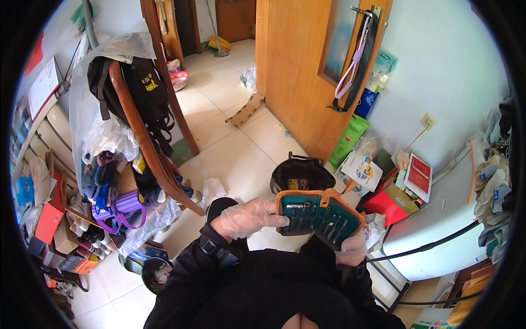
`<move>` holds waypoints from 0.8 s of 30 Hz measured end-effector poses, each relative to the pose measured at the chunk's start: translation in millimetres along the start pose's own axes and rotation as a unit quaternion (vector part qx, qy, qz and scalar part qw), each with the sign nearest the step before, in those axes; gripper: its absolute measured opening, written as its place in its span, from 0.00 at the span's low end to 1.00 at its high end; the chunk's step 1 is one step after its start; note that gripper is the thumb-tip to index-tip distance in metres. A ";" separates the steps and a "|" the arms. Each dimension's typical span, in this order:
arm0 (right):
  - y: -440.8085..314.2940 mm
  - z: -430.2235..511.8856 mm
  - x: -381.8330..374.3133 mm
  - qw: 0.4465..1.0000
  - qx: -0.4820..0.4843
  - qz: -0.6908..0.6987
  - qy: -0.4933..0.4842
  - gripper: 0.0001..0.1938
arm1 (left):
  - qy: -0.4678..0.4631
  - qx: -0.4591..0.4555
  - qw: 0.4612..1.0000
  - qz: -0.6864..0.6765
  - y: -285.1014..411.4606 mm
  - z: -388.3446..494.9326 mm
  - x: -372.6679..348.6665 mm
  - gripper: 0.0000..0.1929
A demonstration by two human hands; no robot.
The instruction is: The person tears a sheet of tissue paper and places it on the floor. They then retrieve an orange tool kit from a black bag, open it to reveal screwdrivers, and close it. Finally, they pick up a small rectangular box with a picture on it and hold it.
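A small case (316, 218) with tan trim and a dark green lining is held open in front of me. Several slim metal tools (306, 211) sit in a row in both of its halves; their exact kinds are too small to tell. My left hand (250, 218), in a clear plastic glove, grips the left edge with the thumb over the lining. At the lower right corner my right hand (352, 249), gloved the same way, holds the other half. A tan strap tab (325, 198) sits at the upper middle. Just beyond the case stands an open dark bag (302, 172) on the floor.
A wooden door (296, 74) stands open ahead, with straps on its handle. To my left is a wooden chair (139, 135) loaded with bags, near a black waste bin (156, 273). Boxes and papers (363, 170) line the right wall beside a white appliance (431, 234). Cardboard (245, 110) lies on the tiles.
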State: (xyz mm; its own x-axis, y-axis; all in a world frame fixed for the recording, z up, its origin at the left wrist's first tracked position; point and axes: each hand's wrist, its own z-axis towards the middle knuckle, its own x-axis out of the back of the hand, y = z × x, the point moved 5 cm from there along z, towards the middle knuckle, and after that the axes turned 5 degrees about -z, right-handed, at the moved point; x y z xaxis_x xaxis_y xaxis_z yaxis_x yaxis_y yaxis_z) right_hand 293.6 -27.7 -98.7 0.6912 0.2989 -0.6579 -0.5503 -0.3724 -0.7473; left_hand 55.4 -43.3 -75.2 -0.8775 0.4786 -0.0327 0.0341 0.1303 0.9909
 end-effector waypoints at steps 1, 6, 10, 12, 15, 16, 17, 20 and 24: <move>-0.1 0.1 -0.6 1.000 0.008 -0.002 -0.017 0.61 | -0.003 -0.010 1.000 0.002 0.8 0.1 -0.1 0.14; -1.2 -1.7 -1.7 0.997 0.040 -0.033 -0.065 0.54 | -0.011 0.001 1.000 0.023 -0.3 1.1 0.4 0.15; 1.1 -0.4 -0.1 0.998 0.054 -0.022 -0.029 0.45 | -0.012 0.015 1.000 0.024 -1.2 1.4 1.2 0.16; 2.6 1.8 -2.6 0.998 0.038 -0.038 -0.036 0.42 | -0.013 0.008 1.000 0.011 -2.0 2.1 1.2 0.17; 2.4 3.5 -5.3 0.998 0.036 -0.038 -0.025 0.39 | -0.012 -0.002 1.000 0.003 -6.1 4.1 2.2 0.18; 2.1 3.7 -6.7 0.998 0.042 -0.051 -0.022 0.39 | -0.010 -0.002 1.000 0.011 -8.0 5.6 3.2 0.18; 2.0 3.6 -7.2 0.997 0.044 -0.061 -0.013 0.38 | -0.007 -0.010 0.999 0.030 -9.3 6.9 4.2 0.18; 1.2 3.3 -9.8 0.997 0.050 -0.061 -0.021 0.37 | -0.015 -0.020 0.999 -0.029 -14.0 8.9 5.4 0.19; 4.4 9.8 -9.9 0.996 0.067 -0.042 -0.042 0.37 | -0.014 -0.019 0.999 -0.049 -17.7 9.7 7.3 0.18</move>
State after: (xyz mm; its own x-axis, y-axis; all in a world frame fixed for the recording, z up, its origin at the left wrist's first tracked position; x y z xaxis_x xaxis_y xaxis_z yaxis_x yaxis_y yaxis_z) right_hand 279.7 -23.7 -96.3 0.6985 0.3995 -0.5938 -0.5536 -0.2242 -0.8020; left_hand 53.0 -33.7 -94.2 -0.8618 0.4895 -0.1327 -0.0695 0.1453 0.9870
